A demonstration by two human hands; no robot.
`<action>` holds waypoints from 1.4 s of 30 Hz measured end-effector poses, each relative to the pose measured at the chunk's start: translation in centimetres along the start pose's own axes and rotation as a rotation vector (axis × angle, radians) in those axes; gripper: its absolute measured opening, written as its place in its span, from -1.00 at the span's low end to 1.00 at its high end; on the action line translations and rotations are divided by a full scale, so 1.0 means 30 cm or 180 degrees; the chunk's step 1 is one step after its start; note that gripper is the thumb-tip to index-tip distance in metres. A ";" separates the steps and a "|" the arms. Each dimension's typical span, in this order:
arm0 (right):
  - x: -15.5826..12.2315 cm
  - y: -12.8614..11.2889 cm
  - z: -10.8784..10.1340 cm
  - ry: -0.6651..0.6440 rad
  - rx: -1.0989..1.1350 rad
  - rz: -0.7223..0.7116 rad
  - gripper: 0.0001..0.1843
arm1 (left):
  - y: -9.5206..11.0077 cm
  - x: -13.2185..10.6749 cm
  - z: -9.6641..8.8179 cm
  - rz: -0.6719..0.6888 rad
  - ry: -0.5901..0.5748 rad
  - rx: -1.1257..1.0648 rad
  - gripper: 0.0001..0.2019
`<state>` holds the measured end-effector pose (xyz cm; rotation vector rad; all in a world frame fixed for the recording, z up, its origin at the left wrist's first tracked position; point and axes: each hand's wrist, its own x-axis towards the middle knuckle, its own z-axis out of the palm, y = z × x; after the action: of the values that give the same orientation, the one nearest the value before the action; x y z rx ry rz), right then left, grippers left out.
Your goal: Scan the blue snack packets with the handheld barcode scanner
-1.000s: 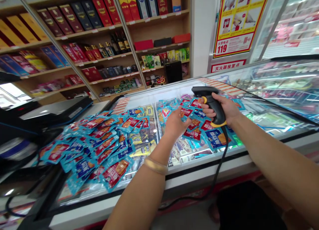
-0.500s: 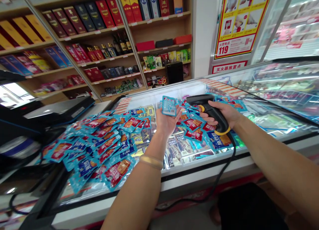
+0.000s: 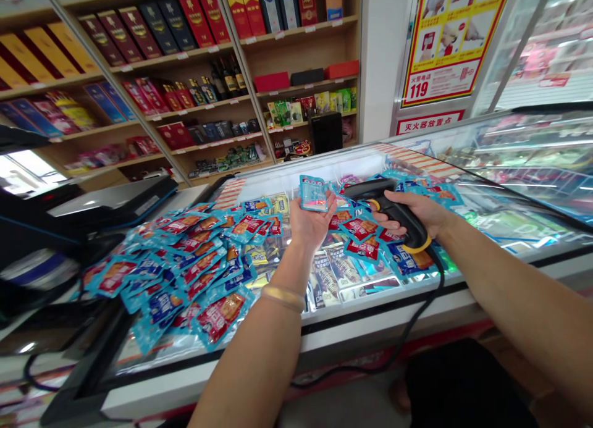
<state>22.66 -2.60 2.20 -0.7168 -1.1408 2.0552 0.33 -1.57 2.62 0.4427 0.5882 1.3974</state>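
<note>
My left hand (image 3: 309, 221) is raised palm-up over the freezer lid, fingers curled round a small blue snack packet (image 3: 313, 193) with its back side showing a red glow. My right hand (image 3: 419, 210) grips a black barcode scanner (image 3: 391, 207) with a yellow trim, its head pointing left at the packet. A black cable (image 3: 407, 329) hangs from the scanner's handle. Under both hands lie several blue-and-red snack packets (image 3: 359, 233) on the glass.
A large heap of the same packets (image 3: 185, 261) covers the left of the glass freezer lid (image 3: 324, 292). A black till machine (image 3: 106, 202) stands at the left. Shelves of boxed goods (image 3: 185, 20) line the back wall. A second freezer (image 3: 523, 162) sits right.
My left hand lifted one packet off the pile on the right and turned it up towards the scanner. The scanner in my right hand tilted down to the left, and a red glow now falls on the packet.
</note>
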 end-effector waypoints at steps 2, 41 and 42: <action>0.001 0.000 -0.001 0.0048 0.0004 -0.0019 -0.76 | -0.003 0.004 -0.001 0.0020 0.0027 0.0041 -0.49; 0.055 -0.059 0.051 0.0388 0.0336 -0.0560 -0.75 | 0.074 -0.091 -0.087 0.1505 -0.0217 0.6897 -0.40; 0.037 -0.061 0.029 0.0447 0.0327 -0.0620 -0.76 | 0.036 -0.080 -0.072 0.1497 -0.0458 0.6732 -0.39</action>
<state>21.88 -1.48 4.05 -0.6613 -0.9785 1.8555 -2.04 -3.92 1.88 2.3939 1.7804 0.5729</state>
